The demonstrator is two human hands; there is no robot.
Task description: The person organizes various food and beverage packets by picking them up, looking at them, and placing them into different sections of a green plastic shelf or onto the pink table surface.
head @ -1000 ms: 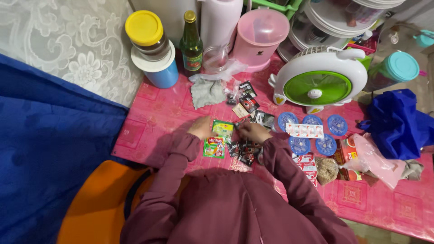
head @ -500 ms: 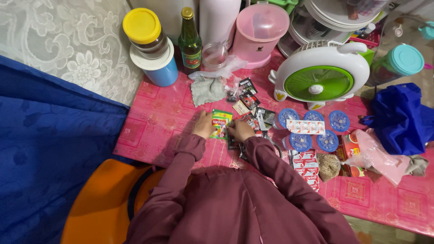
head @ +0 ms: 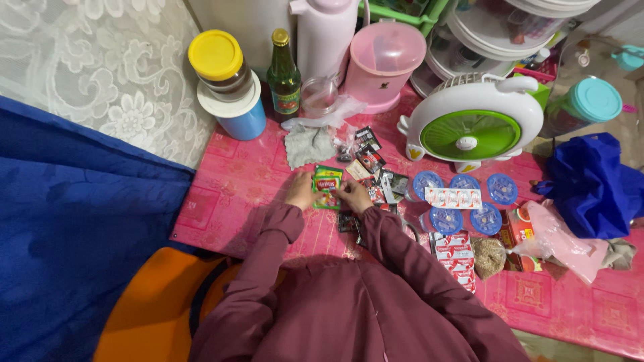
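— Pink patterned table cover (head: 241, 181) fills the middle of the frame, with an orange seat (head: 154, 302) at the lower left. What are the hands doing?

— Both come in on maroon sleeves at centre. The left hand (head: 300, 191) and right hand (head: 353, 196) sit on either side of a green sachet (head: 327, 187), fingers curled onto its edges, pinching it flat against the table.

— And around it?

— Just right of the right hand lies a scatter of dark small packets (head: 376, 177). Further right are round blue lids (head: 463, 201) with a white-and-red blister strip (head: 453, 198) across them. Above the sachet lies a grey cloth (head: 307, 144).

— Further back?

— At upper left, a yellow-lidded jar (head: 218, 64) stacked on a blue container (head: 235, 110); beside it a green bottle (head: 284, 74), then a pink bin (head: 384, 64) and a white-and-green fan (head: 473, 124).
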